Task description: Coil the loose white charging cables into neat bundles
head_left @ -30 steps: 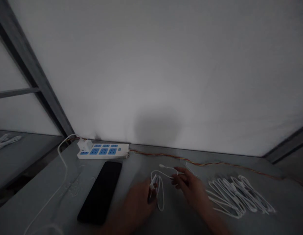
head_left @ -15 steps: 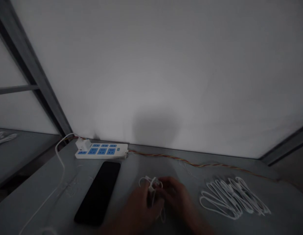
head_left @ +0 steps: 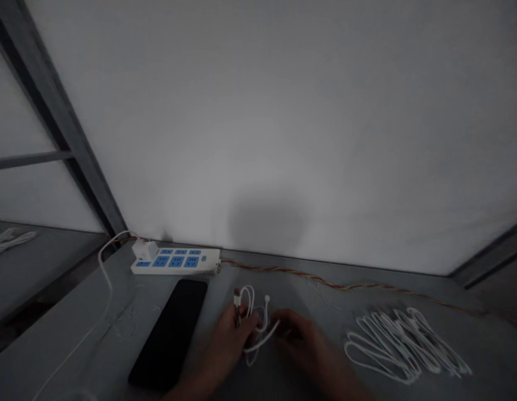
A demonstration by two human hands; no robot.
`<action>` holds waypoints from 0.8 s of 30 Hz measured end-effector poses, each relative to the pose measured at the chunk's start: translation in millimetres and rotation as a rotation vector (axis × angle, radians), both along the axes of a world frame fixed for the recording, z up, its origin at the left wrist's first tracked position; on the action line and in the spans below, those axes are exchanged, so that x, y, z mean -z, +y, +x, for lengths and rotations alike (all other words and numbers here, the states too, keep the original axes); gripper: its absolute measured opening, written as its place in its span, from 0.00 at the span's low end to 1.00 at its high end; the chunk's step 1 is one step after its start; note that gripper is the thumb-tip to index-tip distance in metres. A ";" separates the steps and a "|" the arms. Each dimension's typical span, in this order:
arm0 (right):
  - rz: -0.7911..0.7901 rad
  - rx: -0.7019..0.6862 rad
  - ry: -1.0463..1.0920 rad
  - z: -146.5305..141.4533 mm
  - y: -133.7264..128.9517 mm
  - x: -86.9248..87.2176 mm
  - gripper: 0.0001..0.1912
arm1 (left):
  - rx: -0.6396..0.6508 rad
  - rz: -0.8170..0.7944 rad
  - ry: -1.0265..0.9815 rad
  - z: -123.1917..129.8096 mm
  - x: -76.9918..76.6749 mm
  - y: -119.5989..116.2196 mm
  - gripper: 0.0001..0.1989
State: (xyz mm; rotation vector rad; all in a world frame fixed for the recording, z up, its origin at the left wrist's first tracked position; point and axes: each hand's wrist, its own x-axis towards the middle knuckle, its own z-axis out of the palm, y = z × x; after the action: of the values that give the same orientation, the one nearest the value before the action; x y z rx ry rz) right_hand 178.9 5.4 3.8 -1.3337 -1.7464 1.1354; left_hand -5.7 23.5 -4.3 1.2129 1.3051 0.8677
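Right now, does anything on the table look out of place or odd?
One thing: a thin pale strand lies loose on the table, apart from the pile of white cables and just below the twisted red-and-yellow wire. It looks like a stray scrap, though the dim view hides detail.

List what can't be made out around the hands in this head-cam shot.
Head view only:
The white cable: the stretch inside the left hand is hidden by its fingers.
The right hand: blurred, so contact with the white cable cannot be told.
The cable pile: strands too tangled and small to count.
The thin cable at lower left: cut off by the bottom edge.
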 end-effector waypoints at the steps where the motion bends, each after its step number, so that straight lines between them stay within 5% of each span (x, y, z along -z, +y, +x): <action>1: -0.002 0.023 0.007 1.5 2.3 0.7 0.10 | 0.013 0.002 0.017 -0.4 0.2 0.4 0.13; 8: 0.015 0.251 0.090 2.5 8.6 2.9 0.15 | 0.089 0.219 0.333 -0.8 -12.4 -7.0 0.15; 13: -0.025 0.291 0.238 -8.4 8.9 5.8 0.20 | 0.157 0.222 0.540 1.5 -14.9 -11.4 0.12; 20: 0.025 0.142 0.247 -11.5 1.7 8.3 0.11 | 0.180 0.218 0.464 5.6 -23.1 -16.2 0.12; 24: 0.064 0.010 0.153 -11.7 -3.9 4.5 0.15 | 0.230 0.167 0.388 6.5 -21.8 -16.2 0.13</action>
State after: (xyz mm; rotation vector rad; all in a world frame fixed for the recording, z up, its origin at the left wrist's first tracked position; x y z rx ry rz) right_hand 167.2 1.4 -0.7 -1.1840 -1.6494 1.1353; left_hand 0.7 7.3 17.5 1.6892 1.3797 0.6009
